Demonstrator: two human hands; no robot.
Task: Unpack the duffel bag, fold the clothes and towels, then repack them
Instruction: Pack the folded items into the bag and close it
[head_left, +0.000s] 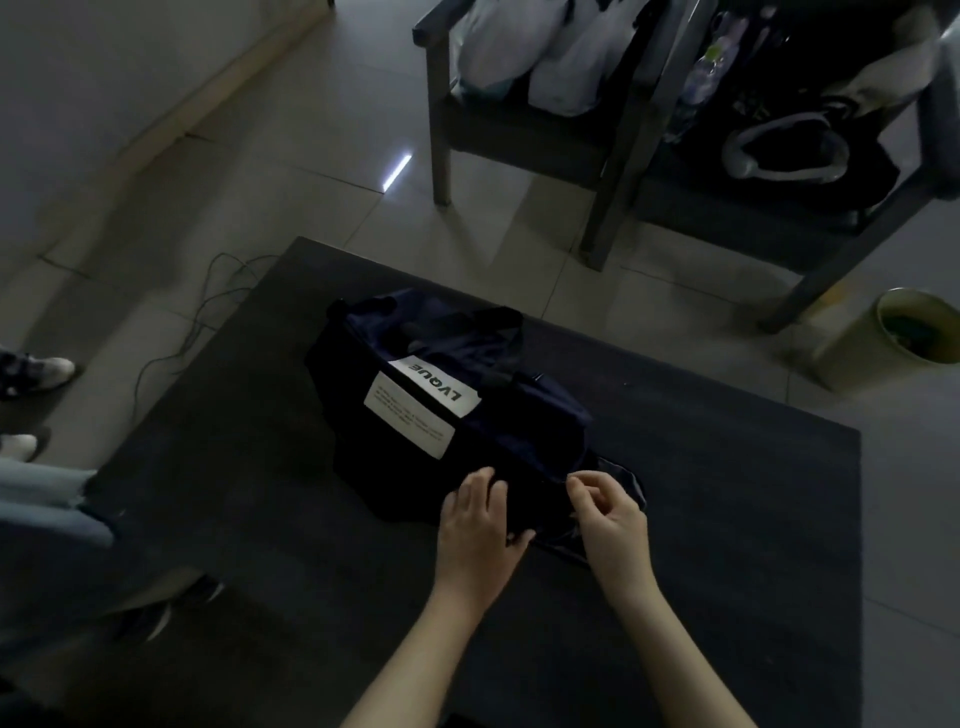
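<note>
A dark navy duffel bag (415, 358) with a white label lies across the middle of a dark low table (727, 493). Its near end faces me. My left hand (478, 525) holds that near end, fingers laid over the top and thumb underneath the fabric. My right hand (608, 514) sits just to the right of it, thumb and forefinger pinching something small at the bag's upper edge, probably a zipper pull; the dim light hides it. The bag's carry handles lie on top. No clothes or towels show.
Two dark chairs (519, 135) stand beyond the table, loaded with white bags and a black tote. A yellow-green bin (904, 332) sits on the floor at right. Another person's legs and shoes (36, 374) are at the left edge. A cable runs over the tiles.
</note>
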